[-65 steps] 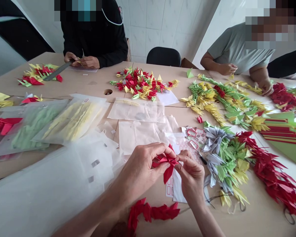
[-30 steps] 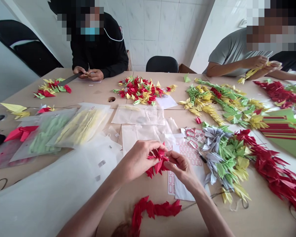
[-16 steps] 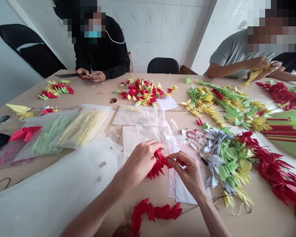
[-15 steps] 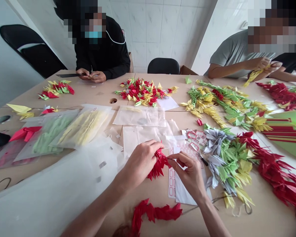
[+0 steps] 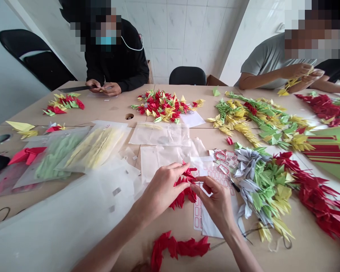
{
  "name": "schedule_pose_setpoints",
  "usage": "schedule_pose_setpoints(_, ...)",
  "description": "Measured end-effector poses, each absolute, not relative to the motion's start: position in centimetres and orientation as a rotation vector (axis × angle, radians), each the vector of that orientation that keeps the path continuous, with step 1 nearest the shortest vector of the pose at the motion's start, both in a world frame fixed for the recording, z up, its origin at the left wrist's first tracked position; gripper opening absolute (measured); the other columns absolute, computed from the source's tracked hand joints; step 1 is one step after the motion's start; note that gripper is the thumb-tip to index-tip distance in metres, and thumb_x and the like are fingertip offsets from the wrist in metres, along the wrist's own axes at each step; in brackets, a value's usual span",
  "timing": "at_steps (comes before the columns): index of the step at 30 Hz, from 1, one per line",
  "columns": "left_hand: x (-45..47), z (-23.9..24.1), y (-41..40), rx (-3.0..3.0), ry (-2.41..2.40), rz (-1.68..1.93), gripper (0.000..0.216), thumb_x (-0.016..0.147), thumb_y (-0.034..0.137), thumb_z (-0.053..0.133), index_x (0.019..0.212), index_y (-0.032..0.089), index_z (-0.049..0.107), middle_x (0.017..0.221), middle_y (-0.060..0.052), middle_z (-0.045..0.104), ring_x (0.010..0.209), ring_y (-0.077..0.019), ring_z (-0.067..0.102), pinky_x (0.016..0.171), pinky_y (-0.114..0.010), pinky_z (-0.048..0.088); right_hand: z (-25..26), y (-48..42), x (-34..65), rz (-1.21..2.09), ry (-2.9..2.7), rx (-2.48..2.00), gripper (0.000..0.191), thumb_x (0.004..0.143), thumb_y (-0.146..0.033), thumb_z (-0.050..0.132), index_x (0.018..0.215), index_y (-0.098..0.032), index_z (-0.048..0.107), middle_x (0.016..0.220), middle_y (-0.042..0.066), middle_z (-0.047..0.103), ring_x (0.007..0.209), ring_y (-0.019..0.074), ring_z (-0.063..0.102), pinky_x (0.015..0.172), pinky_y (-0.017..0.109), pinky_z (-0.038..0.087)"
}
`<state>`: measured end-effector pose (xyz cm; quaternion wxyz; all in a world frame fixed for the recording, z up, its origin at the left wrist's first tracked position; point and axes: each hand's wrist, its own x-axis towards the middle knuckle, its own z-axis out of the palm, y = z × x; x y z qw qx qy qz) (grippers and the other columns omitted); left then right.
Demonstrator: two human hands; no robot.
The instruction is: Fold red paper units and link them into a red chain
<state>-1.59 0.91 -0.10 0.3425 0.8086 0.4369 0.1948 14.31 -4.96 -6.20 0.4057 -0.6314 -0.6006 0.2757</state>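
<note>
Over the middle of the table, my left hand (image 5: 167,186) is closed on a bunch of folded red paper cranes (image 5: 181,197), its thumb and fingers across the top and their pointed ends hanging below. My right hand (image 5: 217,197) meets it from the right, thumb and forefinger pinched close to the left thumb tip at the bunch's edge. What lies in that pinch is too small to make out. Nearer to me, a string of red paper cranes (image 5: 181,247) lies on the table (image 5: 130,243).
Plastic bags of green and yellow folded paper (image 5: 93,145) lie left. Grey, green and yellow crane strings (image 5: 260,185) and a long red string (image 5: 317,196) lie right. Printed sheets (image 5: 212,177) sit under my right hand. Across the table, a person in black (image 5: 116,56) and one in grey (image 5: 263,60) handle small pieces.
My left thumb has extended right over the red bunch toward the right fingertips, and the cranes have spread slightly. At the far right, the co-worker's yellow string has shifted in their hands.
</note>
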Motion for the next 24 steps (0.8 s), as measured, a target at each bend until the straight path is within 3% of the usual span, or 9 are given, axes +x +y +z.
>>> schedule_pose_setpoints(4, -1.9, 0.4, 0.8, 2.038, 1.081, 0.501, 0.039, 0.084, 0.028, 0.059, 0.122, 0.021, 0.059, 0.11, -0.005, 0.066, 0.105, -0.0201, 0.06, 0.087, -0.026, 0.046, -6.5, -4.7, 14.5, 0.816, -1.357, -1.61, 0.025, 0.081, -0.041, 0.059, 0.089, -0.018, 0.063, 0.056, -0.007, 0.024, 0.051, 0.0096, 0.028, 0.049, 0.022, 0.024)
schedule_pose_setpoints(7, -2.1, 0.3, 0.8, 1.995, 1.055, 0.529, 0.035, 0.085, 0.029, 0.057, 0.119, 0.024, 0.06, 0.114, -0.003, 0.065, 0.108, -0.0196, 0.059, 0.091, -0.026, 0.045, -7.1, -4.5, 14.5, 0.917, -1.24, -1.538, 0.029, 0.081, -0.042, 0.058, 0.096, -0.017, 0.06, 0.058, -0.007, 0.023, 0.051, 0.0095, 0.026, 0.048, 0.022, 0.023)
schedule_pose_setpoints(10, -2.1, -0.4, 1.1, 1.882, 1.03, 0.542, 0.04, 0.078, 0.031, 0.065, 0.118, 0.025, 0.061, 0.117, -0.003, 0.064, 0.106, -0.02, 0.06, 0.091, -0.027, 0.046, -7.6, -4.4, 14.6, 1.031, -1.173, -1.485, 0.029, 0.081, -0.042, 0.058, 0.097, -0.017, 0.059, 0.059, -0.006, 0.025, 0.052, 0.0095, 0.027, 0.048, 0.022, 0.024)
schedule_pose_setpoints(13, -2.1, -1.2, 1.4, 1.73, 1.008, 0.532, 0.048, 0.072, 0.032, 0.071, 0.118, 0.023, 0.059, 0.113, -0.003, 0.065, 0.1, -0.0206, 0.063, 0.089, -0.029, 0.048, -7.8, -4.5, 14.5, 1.134, -1.181, -1.437, 0.025, 0.081, -0.042, 0.057, 0.081, -0.017, 0.06, 0.059, -0.004, 0.035, 0.054, 0.0099, 0.033, 0.051, 0.023, 0.027)
schedule_pose_setpoints(18, -2.1, -1.0, 1.4, 1.662, 0.985, 0.495, 0.048, 0.072, 0.028, 0.071, 0.118, 0.024, 0.058, 0.101, -0.002, 0.066, 0.088, -0.0189, 0.065, 0.082, -0.029, 0.051, -6.5, -4.9, 14.2, 0.723, -1.362, -1.608, 0.018, 0.081, -0.033, 0.06, 0.073, -0.018, 0.063, 0.056, -0.004, 0.041, 0.053, 0.0098, 0.036, 0.05, 0.022, 0.028)
schedule_pose_setpoints(24, -1.9, -0.6, 1.3, 1.772, 1.062, 0.578, 0.031, 0.072, 0.022, 0.069, 0.103, 0.022, 0.065, 0.106, -0.003, 0.061, 0.088, -0.017, 0.063, 0.083, -0.027, 0.05, -5.6, -5.5, 13.6, 0.336, -1.581, -1.625, 0.01, 0.083, -0.025, 0.059, 0.076, -0.019, 0.064, 0.059, -0.002, 0.048, 0.052, 0.0101, 0.042, 0.05, 0.022, 0.031)
